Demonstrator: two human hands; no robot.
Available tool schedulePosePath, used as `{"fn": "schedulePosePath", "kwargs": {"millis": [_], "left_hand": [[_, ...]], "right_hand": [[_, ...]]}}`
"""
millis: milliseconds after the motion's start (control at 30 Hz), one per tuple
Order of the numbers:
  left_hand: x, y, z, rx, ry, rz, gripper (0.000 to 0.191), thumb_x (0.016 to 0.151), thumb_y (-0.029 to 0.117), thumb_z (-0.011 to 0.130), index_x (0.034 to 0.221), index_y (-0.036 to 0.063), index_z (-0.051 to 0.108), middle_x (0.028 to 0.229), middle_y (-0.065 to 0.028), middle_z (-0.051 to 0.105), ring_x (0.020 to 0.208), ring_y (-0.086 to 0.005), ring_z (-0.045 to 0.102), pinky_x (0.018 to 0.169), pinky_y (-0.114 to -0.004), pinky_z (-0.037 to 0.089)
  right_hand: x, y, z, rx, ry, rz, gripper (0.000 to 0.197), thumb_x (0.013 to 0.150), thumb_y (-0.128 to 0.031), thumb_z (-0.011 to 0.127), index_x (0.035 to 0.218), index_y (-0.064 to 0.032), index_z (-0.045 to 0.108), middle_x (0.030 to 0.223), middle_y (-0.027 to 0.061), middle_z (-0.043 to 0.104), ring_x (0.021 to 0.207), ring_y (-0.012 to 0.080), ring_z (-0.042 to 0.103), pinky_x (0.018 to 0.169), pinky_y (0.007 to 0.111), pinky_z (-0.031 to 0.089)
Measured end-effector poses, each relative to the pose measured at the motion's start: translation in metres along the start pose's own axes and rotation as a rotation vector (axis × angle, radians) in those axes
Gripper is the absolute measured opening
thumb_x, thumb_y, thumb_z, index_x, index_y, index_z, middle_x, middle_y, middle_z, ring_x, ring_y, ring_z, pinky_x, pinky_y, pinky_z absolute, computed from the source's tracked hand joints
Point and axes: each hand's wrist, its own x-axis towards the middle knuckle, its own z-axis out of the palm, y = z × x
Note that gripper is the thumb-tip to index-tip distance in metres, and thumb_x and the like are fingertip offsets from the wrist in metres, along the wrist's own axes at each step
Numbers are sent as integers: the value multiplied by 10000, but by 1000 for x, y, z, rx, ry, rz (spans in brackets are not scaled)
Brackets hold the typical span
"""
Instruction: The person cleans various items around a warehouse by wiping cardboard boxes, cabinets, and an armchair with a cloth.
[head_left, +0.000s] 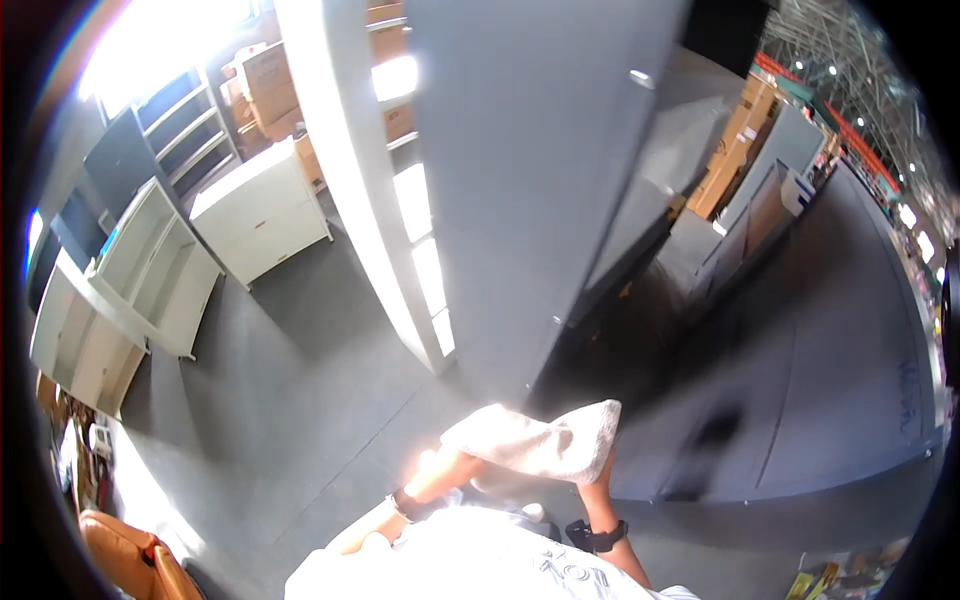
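Observation:
A folded white cloth, towel-like in texture, (540, 442) is spread between my two hands in front of my body. Its left end lies over my left hand (456, 459), which grips it from below with most of the fingers hidden. On the other side my right hand (607, 466) holds the right end, largely covered by the fabric. Strong light washes out part of the cloth. Just beyond it rises a tall grey panel (532, 187), and the cloth looks apart from it.
Left of the panel stands a white post (337, 165). White cabinets (262, 217) and stacked cardboard boxes (270, 90) stand farther left. An orange-brown chair (127, 555) is at lower left. On the right are a low grey surface (840, 360) and long cardboard boxes (735, 150).

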Motion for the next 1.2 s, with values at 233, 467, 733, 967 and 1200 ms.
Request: {"fn": "schedulePosePath", "kwargs": {"millis": [233,467,733,967,1200], "left_hand": [[4,4,-182,-302,104,-188,305,766,69,675,1054,15,588,995,-189,619,863,-293,595,766,-312,474],[-47,-81,-289,-230,417,-270,281,772,99,701,1026,31,603,999,-112,629,880,-250,608,794,-290,474],[-45,-146,-380,-210,532,-299,362,740,66,706,1080,31,587,1008,-119,632,919,-285,615,812,-309,477],[25,-220,-467,28,488,47,419,738,118,703,1128,27,580,1093,-142,620,1024,-333,582,913,-373,448],[113,-266,-518,11,366,186,499,751,172,717,1200,34,552,1183,-151,582,1139,-335,529,963,-396,414]], "right_hand": [[148,-120,127,-1,-737,-377,335,759,-159,682,1047,-12,595,970,106,633,933,269,600,844,343,454],[103,-127,328,337,-537,-222,421,792,-298,697,1127,-57,612,1238,129,556,1203,221,490,1015,363,383],[156,-147,429,160,-648,-349,235,770,-126,689,988,-43,662,1020,121,660,984,251,619,883,351,474],[253,-118,494,26,-74,-526,411,804,-182,690,1157,-17,560,1144,61,575,1043,178,543,932,313,433],[315,-161,559,234,309,-457,522,873,-206,627,1302,-9,405,1272,100,490,1177,203,473,1051,331,343]]}}
